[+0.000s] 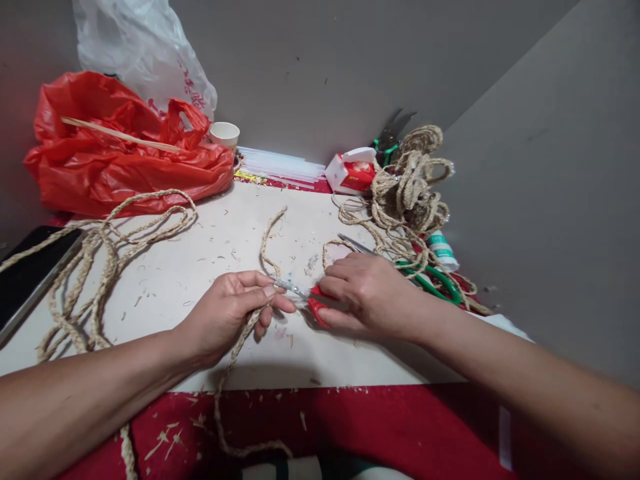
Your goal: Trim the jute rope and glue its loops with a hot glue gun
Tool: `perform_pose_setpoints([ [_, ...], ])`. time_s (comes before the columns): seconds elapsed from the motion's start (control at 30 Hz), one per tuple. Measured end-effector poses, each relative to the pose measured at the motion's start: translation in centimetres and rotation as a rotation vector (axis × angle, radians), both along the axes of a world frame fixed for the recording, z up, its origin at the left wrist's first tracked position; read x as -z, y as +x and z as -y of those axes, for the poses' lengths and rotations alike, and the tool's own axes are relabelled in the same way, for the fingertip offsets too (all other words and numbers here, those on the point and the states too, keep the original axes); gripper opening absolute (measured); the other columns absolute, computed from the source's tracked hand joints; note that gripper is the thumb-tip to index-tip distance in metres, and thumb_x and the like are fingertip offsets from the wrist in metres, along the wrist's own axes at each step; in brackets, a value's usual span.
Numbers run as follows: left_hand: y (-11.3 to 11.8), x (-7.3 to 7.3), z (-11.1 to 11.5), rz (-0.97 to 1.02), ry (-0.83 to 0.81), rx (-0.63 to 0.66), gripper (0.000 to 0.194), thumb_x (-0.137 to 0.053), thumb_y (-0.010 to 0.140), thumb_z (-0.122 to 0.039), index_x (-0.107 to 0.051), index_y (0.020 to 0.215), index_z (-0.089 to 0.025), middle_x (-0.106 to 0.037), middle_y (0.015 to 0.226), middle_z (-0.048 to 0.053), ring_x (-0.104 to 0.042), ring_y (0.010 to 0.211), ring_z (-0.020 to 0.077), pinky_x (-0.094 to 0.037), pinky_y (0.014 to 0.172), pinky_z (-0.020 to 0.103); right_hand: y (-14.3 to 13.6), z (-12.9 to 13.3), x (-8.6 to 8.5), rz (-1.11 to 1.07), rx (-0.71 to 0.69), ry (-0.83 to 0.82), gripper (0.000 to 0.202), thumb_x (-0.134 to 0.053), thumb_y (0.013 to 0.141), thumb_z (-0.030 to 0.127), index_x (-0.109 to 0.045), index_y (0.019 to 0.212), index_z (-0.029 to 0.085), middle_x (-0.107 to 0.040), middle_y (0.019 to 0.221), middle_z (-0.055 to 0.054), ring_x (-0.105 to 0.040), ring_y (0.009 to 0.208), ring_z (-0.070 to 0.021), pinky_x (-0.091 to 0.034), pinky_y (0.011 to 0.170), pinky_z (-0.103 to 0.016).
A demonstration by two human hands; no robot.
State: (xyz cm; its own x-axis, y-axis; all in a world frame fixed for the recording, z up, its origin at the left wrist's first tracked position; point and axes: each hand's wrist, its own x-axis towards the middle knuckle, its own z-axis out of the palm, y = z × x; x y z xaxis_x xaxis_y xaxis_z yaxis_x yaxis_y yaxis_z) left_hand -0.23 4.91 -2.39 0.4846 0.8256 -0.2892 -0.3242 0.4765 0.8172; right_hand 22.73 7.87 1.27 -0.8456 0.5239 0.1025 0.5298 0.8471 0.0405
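Over the tabletop (225,220), the left hand (227,308) is pinching the braided rope (243,339), and at its three o'clock the right hand (370,290) is gripping the red-handled scissors (296,289)!

We distinguish a straw-beige braided fibre rope (239,347), red-handled silver metal scissors (296,289) and a bright-red plastic bag (125,170).
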Motion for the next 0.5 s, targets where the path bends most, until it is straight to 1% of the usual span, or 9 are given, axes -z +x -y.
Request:
perform_pose_setpoints([
  [0.1, 0.1, 0.0, 0.0, -0.01, 0.008, -0.001, 0.013, -0.064, 0.084, -0.023, -0.064, 0.085, -0.01, -0.073, 0.08, 0.007, -0.049, 0.047, 0.0057, -0.042, 0.048, 0.021, 0.2, 0.0, 0.4, -0.033, -0.043, -0.02, 0.036, -0.046, 0.093, 0.033, -0.056, 0.062, 0.017, -0.054, 0.056, -0.002, -0.043, 0.053, -0.013, -0.028, 0.059, -0.029],
  [0.2, 0.1, -0.1, -0.1, -0.015, 0.007, -0.005, 0.014, -0.064, 0.084, -0.023, -0.064, 0.089, -0.011, -0.072, 0.08, 0.006, -0.049, 0.047, 0.0062, -0.042, 0.047, 0.021, 0.4, 0.0, 0.8, -0.114, -0.06, -0.05, 0.036, -0.045, 0.094, 0.03, -0.054, 0.061, 0.017, -0.051, 0.055, -0.001, -0.04, 0.052, -0.012, -0.027, 0.057, -0.029],
  [0.27, 0.1, -0.2, -0.1, -0.01, 0.01, -0.006, 0.015, -0.064, 0.084, -0.025, -0.064, 0.09, -0.011, -0.072, 0.081, 0.006, -0.048, 0.047, 0.0062, -0.042, 0.047, 0.021, 0.4, -0.1, 0.7, -0.237, -0.017, -0.12, 0.036, -0.047, 0.092, 0.029, -0.05, 0.058, 0.018, -0.048, 0.053, 0.001, -0.038, 0.051, -0.0109, -0.026, 0.055, -0.027],
  [0.3, 0.1, -0.2, -0.1, -0.006, 0.012, -0.006, 0.015, -0.064, 0.084, -0.025, -0.064, 0.091, -0.012, -0.072, 0.081, 0.006, -0.048, 0.047, 0.0062, -0.042, 0.046, 0.021, 0.3, -0.1, 0.6, -0.322, 0.038, -0.188, 0.036, -0.049, 0.091, 0.03, -0.049, 0.056, 0.018, -0.046, 0.052, 0.002, -0.037, 0.05, -0.0101, -0.026, 0.053, -0.026],
  [0.33, 0.0, -0.2, -0.1, -0.003, 0.015, -0.007, 0.015, -0.064, 0.084, -0.025, -0.064, 0.092, -0.012, -0.072, 0.081, 0.006, -0.048, 0.047, 0.0062, -0.041, 0.046, 0.022, 0.2, -0.2, 0.5, -0.418, 0.114, -0.282, 0.037, -0.052, 0.089, 0.031, -0.047, 0.055, 0.018, -0.045, 0.051, 0.002, -0.037, 0.049, -0.0092, -0.027, 0.052, -0.025],
  [0.4, 0.0, -0.1, 0.0, 0.005, 0.023, -0.003, 0.017, -0.062, 0.085, -0.023, -0.063, 0.098, -0.013, -0.072, 0.079, 0.005, -0.047, 0.045, 0.0062, -0.041, 0.046, 0.022, -0.5, -0.5, 0.2, -0.626, 0.307, -0.546, 0.041, -0.06, 0.085, 0.038, -0.048, 0.052, 0.017, -0.044, 0.049, 0.003, -0.038, 0.048, -0.0077, -0.029, 0.049, -0.022],
  [0.43, 0.0, -0.1, 0.0, 0.01, 0.026, 0.007, 0.02, -0.061, 0.085, -0.022, -0.062, 0.103, -0.013, -0.072, 0.079, 0.005, -0.047, 0.044, 0.0062, -0.041, 0.047, 0.022, -0.9, -0.8, 0.2, -0.731, 0.397, -0.707, 0.043, -0.063, 0.083, 0.043, -0.05, 0.052, 0.017, -0.046, 0.049, 0.003, -0.041, 0.048, -0.0076, -0.032, 0.049, -0.022],
  [0.5, -0.1, 0.0, 0.1, 0.023, 0.031, 0.036, 0.025, -0.058, 0.086, -0.02, -0.059, 0.111, -0.014, -0.072, 0.078, 0.006, -0.046, 0.042, 0.0062, -0.042, 0.049, 0.024, -1.9, -1.4, 0.4, -0.935, 0.527, -1.045, 0.044, -0.068, 0.076, 0.054, -0.058, 0.057, 0.016, -0.056, 0.054, 0.0, -0.05, 0.05, -0.0091, -0.039, 0.05, -0.022],
])
